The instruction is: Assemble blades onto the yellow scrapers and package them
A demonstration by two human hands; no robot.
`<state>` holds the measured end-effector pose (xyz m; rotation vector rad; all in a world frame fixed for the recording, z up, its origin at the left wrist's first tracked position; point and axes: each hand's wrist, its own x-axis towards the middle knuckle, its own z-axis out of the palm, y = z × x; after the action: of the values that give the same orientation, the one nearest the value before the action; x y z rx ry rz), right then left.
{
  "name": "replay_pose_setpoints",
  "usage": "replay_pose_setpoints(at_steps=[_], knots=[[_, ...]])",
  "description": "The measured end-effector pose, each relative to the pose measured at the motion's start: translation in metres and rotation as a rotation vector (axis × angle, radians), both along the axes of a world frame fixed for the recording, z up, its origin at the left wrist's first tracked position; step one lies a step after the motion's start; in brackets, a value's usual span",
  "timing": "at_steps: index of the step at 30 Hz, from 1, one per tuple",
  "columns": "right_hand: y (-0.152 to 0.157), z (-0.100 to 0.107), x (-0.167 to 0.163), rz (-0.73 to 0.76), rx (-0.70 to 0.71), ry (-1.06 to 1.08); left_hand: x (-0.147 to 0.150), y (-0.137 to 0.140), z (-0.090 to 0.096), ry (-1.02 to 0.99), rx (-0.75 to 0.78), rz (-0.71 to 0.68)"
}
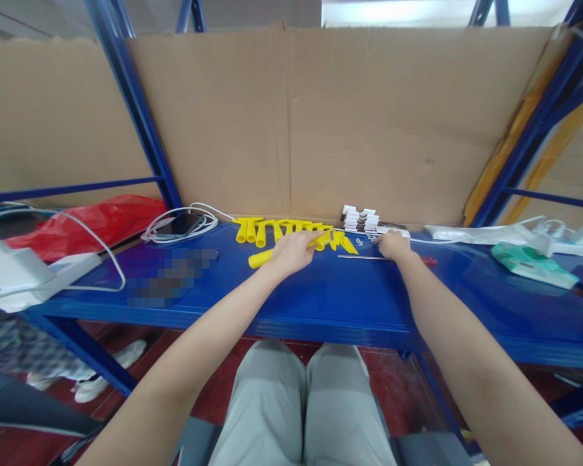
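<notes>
My left hand (pixel 292 252) is closed round a yellow plastic piece (pixel 260 259), its tube-shaped handle sticking out to the left and its head showing past my fingers. Behind it, several yellow T-shaped plastic pieces (pixel 261 234) stand in a row along the cardboard. Smaller yellow pointed pieces (pixel 348 245) lie just right of my left hand. My right hand (pixel 394 245) reaches down with its fingers pinched together by some small metal parts (pixel 360 242); what they grip is too small to make out. Under that hand lies a screwdriver with a red handle (pixel 428 261).
White stacked parts (pixel 360 219) stand against the cardboard wall (pixel 369 123). On the left are a coiled white cable (pixel 206 228), a red bag (pixel 97 223) and a white power adapter (pixel 17 268). A green packet (pixel 532 264) lies right. Blue posts frame the shelf (pixel 330 291).
</notes>
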<state>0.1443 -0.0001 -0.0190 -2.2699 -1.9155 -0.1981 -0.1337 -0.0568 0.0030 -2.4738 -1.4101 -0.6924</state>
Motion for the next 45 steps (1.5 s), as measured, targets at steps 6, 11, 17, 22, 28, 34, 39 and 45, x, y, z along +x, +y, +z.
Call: replay_pose_setpoints(at_steps=[6,11,17,22,28,34,39,45], knots=[[-0.005,0.004,-0.005,0.014,-0.002,-0.027,0.0,0.0,-0.001,-0.014,0.017,-0.02],[-0.008,0.008,-0.01,0.039,-0.021,-0.032,0.0,-0.004,0.0,0.082,0.05,-0.006],[-0.002,0.005,-0.009,0.009,-0.104,0.002,0.002,-0.005,0.0,0.213,0.097,0.005],[0.003,0.002,-0.007,0.02,-0.167,0.03,0.002,-0.004,0.0,0.239,0.113,0.016],[0.003,0.004,-0.006,0.033,-0.141,0.048,0.002,-0.003,0.0,0.262,0.107,0.03],[-0.001,0.013,-0.01,0.069,0.031,0.186,0.003,-0.003,0.0,0.276,0.094,0.046],[-0.005,0.021,-0.024,0.301,0.158,0.688,0.003,-0.004,-0.001,0.285,0.099,0.065],[-0.032,0.042,-0.057,0.805,-0.095,1.31,0.001,-0.002,-0.001,0.279,0.087,0.079]])
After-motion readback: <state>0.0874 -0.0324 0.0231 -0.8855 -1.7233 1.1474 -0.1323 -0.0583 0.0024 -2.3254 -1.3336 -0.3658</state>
